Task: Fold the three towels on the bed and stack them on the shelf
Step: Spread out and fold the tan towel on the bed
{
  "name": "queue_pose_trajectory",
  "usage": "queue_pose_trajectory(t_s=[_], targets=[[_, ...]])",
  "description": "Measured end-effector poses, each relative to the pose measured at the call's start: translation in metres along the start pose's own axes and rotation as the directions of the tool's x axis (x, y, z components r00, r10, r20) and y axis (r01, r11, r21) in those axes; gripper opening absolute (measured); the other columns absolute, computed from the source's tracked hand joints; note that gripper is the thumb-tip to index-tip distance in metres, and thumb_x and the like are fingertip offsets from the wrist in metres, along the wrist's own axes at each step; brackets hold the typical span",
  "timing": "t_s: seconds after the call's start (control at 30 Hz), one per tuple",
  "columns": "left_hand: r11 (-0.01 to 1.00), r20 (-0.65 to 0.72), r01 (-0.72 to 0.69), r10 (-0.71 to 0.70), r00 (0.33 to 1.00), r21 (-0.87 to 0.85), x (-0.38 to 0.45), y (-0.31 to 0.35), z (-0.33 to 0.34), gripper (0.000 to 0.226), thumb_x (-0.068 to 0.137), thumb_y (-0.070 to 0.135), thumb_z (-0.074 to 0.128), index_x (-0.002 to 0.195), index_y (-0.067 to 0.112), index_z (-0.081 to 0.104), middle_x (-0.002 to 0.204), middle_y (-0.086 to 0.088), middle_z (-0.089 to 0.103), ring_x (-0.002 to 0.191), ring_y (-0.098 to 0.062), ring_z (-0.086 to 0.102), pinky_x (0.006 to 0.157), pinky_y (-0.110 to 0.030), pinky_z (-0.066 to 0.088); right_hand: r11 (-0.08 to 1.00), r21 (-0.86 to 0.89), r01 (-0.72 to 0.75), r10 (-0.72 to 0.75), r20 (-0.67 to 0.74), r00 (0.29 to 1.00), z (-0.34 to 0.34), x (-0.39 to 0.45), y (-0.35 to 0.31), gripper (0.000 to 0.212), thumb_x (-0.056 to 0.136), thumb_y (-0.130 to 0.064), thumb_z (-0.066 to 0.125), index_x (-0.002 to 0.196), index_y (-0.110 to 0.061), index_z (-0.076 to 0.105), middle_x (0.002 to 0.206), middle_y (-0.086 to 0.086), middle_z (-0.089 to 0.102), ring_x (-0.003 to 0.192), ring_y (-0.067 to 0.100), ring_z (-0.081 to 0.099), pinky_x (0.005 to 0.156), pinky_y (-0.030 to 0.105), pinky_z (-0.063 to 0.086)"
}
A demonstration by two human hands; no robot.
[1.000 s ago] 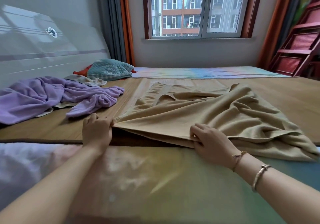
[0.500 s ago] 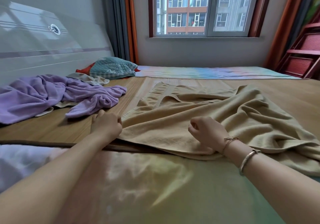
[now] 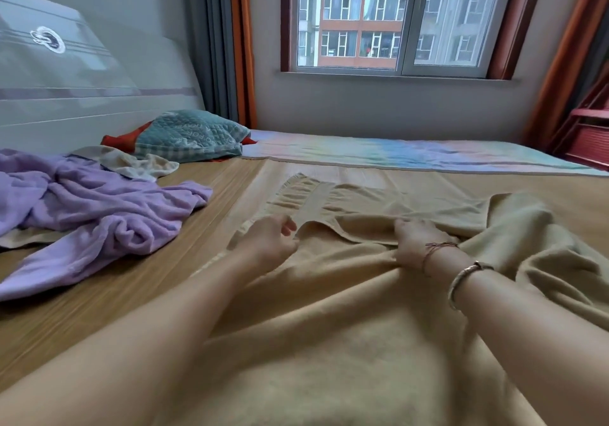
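Two bare forearms reach away from the viewer across a tan towel (image 3: 346, 343) that covers the near part of the bed (image 3: 82, 307), which has a wooden-slat mat on top. The towel's near portion lies doubled over, and its folded-over edge runs left to right just beyond both hands. The left hand (image 3: 268, 242) rests at the left end of that edge with fingers curled; whether it pinches the cloth or only rests on it cannot be told. The right hand (image 3: 417, 239), with a thread and a bangle at the wrist, has its fingers curled down onto the same edge, apparently gripping it. The towel's long axis seems to run left to right, with a loose bunched mass off to the right, nearer the right hand; that side likely needs smoothing before the next fold. To the left, well apart, a purple towel (image 3: 85, 214) lies crumpled, with a pale towel (image 3: 138, 163) partly under its far side. Beyond them sits a teal pillow (image 3: 191, 135). At the far right edge is a red shelf (image 3: 586, 139), and a window (image 3: 392, 17) fills the back wall.
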State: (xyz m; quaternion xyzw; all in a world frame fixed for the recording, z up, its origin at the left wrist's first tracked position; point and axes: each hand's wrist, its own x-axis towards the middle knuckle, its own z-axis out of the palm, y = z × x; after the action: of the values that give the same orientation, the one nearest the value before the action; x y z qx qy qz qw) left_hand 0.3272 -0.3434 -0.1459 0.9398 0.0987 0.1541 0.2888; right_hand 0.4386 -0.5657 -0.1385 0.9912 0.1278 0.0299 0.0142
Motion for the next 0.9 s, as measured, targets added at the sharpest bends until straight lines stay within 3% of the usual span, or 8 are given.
queue_pose_trajectory(t_s=[0.23,0.37,0.43,0.5,0.6,0.7,0.8,0.9], targets=[[0.995,0.067,0.066,-0.072,0.995,0.079,0.077,0.000,0.058,0.058,0.079,0.043,0.070,0.130,0.028,0.046,0.128,-0.002,0.050,0.117,-0.022,0.051,0.100,-0.034,0.042,0.998,-0.023,0.063,-0.067,-0.254,0.965,-0.003,0.063,0.017,0.025,0.087,-0.008,0.044,0.106,-0.018,0.057,0.111,0.009,0.063,0.103,0.030,0.061,0.073,0.031,0.040],[0.993,0.011,0.116,-0.116,0.993,0.029,0.107,-0.007,0.073,0.009,0.081,0.036,0.062,0.077,0.033,0.054,0.099,0.000,0.055,0.100,-0.023,0.055,0.088,-0.037,0.046,0.809,0.375,0.453,-0.130,-0.637,0.760,-0.022,0.092,-0.003,0.015,0.090,-0.012,0.045,0.097,-0.018,0.055,0.096,0.002,0.060,0.086,0.029,0.058,0.068,0.035,0.042],[0.990,-0.004,0.133,-0.134,0.991,-0.051,0.117,-0.012,0.076,0.022,0.084,0.025,0.058,0.064,0.023,0.052,0.075,0.002,0.057,0.081,-0.020,0.057,0.070,-0.031,0.044,0.634,0.488,0.600,-0.141,-0.690,0.710,-0.032,0.105,-0.029,0.016,0.088,-0.008,0.046,0.094,-0.017,0.058,0.096,0.001,0.058,0.090,0.022,0.056,0.076,0.036,0.046],[0.977,-0.026,0.165,-0.170,0.985,-0.137,0.122,-0.016,0.076,0.029,0.087,0.023,0.057,0.059,0.019,0.051,0.058,0.007,0.054,0.063,-0.013,0.052,0.058,-0.026,0.038,0.581,0.509,0.635,-0.186,-0.676,0.713,-0.031,0.121,-0.053,0.018,0.088,-0.007,0.047,0.095,-0.017,0.060,0.102,0.004,0.056,0.099,0.021,0.053,0.084,0.038,0.047],[0.940,-0.016,0.229,-0.241,0.970,-0.254,0.127,-0.023,0.071,0.043,0.088,0.024,0.060,0.049,0.020,0.041,0.037,0.011,0.038,0.042,-0.003,0.037,0.039,-0.014,0.025,0.726,0.439,0.529,-0.247,-0.552,0.796,-0.006,0.153,-0.074,0.024,0.088,-0.012,0.048,0.110,-0.017,0.057,0.118,0.007,0.051,0.117,0.025,0.045,0.096,0.041,0.044],[0.936,0.021,0.251,-0.253,0.967,-0.245,0.131,-0.031,0.062,0.034,0.088,0.023,0.060,0.055,0.018,0.053,0.049,0.010,0.050,0.046,-0.001,0.044,0.039,-0.011,0.030,0.918,0.309,0.249,-0.126,-0.368,0.921,0.032,0.175,-0.071,0.042,0.089,-0.015,0.047,0.131,-0.020,0.040,0.137,0.008,0.041,0.134,0.026,0.030,0.105,0.041,0.035],[0.947,0.075,0.268,-0.258,0.963,-0.176,0.129,-0.030,0.056,0.024,0.086,0.030,0.060,0.065,0.019,0.057,0.060,0.007,0.054,0.052,-0.002,0.047,0.042,-0.012,0.033,0.925,0.380,0.003,0.091,-0.228,0.969,0.056,0.183,-0.061,0.060,0.086,-0.015,0.048,0.142,-0.019,0.029,0.147,0.007,0.034,0.138,0.027,0.026,0.112,0.042,0.025],[0.953,0.128,0.293,-0.282,0.951,-0.072,0.133,-0.021,0.052,0.022,0.083,0.039,0.062,0.073,0.021,0.054,0.069,0.008,0.056,0.058,-0.005,0.050,0.050,-0.019,0.036,0.908,0.416,-0.043,0.130,-0.184,0.974,0.060,0.187,-0.052,0.056,0.086,-0.019,0.049,0.140,-0.015,0.034,0.141,0.010,0.045,0.133,0.029,0.038,0.109,0.040,0.028]])
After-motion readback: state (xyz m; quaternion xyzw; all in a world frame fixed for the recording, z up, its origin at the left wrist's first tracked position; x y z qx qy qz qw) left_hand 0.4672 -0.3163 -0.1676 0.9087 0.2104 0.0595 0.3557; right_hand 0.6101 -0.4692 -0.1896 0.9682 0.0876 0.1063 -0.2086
